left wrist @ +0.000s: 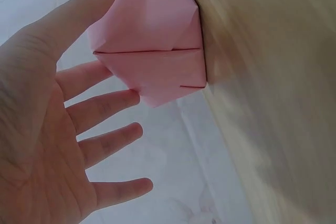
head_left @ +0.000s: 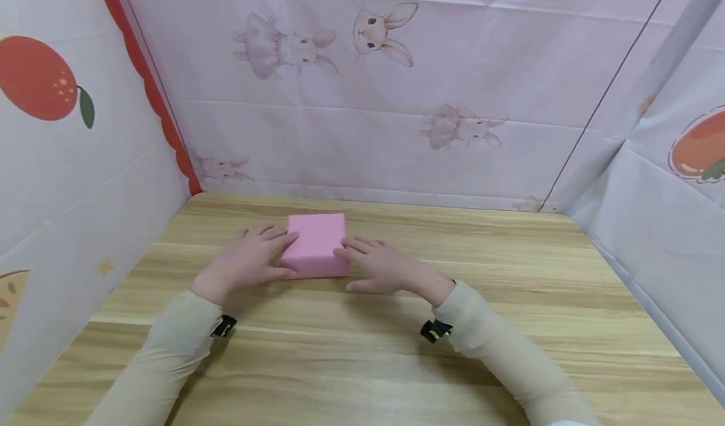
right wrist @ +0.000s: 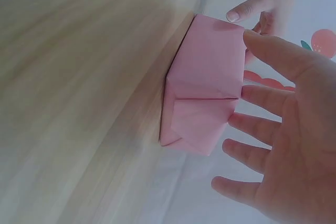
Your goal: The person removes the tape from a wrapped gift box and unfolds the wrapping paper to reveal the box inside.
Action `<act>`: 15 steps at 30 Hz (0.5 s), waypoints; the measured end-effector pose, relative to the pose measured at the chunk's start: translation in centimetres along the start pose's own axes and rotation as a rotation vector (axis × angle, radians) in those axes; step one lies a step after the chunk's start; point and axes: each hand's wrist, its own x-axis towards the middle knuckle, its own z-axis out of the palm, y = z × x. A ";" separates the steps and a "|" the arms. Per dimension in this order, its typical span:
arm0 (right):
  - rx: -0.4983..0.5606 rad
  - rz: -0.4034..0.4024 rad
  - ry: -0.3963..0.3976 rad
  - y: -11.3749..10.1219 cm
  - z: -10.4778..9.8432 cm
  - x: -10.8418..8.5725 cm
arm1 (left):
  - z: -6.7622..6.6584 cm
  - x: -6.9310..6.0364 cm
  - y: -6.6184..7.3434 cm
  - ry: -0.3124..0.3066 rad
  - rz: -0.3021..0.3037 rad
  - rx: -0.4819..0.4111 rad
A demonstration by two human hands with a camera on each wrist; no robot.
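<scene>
Box [head_left: 315, 240] sits between my left hand [head_left: 249, 258] and right hand [head_left: 383, 266], fingers spread; light, even pressure from both sides should spare its folds

1. Tabletop [head_left: 328, 363]: light yellow-brown wood grain, darker streaks running crosswise from the left hand's [head_left: 249, 259] side to the right hand's [head_left: 385, 265].
2. Far edge lies beyond both hands; the side edge to the right stands well apart from the right hand.
3. Directly on it: one pink box [head_left: 316, 240], resting flat between the two hands.
4. Box ends beside each hand show folded flaps, with creases.
5. Bare wood reaches from the hands back toward the person; soft shadows fall near both hands.
</scene>
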 end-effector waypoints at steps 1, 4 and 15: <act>-0.003 0.001 0.005 0.2 0.0 -0.3 | -0.1 0.2 0.3 0.001 0.006 -0.001; 0.001 0.013 0.009 0.6 -0.1 -1.2 | -0.1 0.9 1.2 -0.004 0.014 -0.006; 0.037 0.055 0.058 2.2 0.2 -4.4 | 0.2 3.2 3.9 -0.014 0.066 0.018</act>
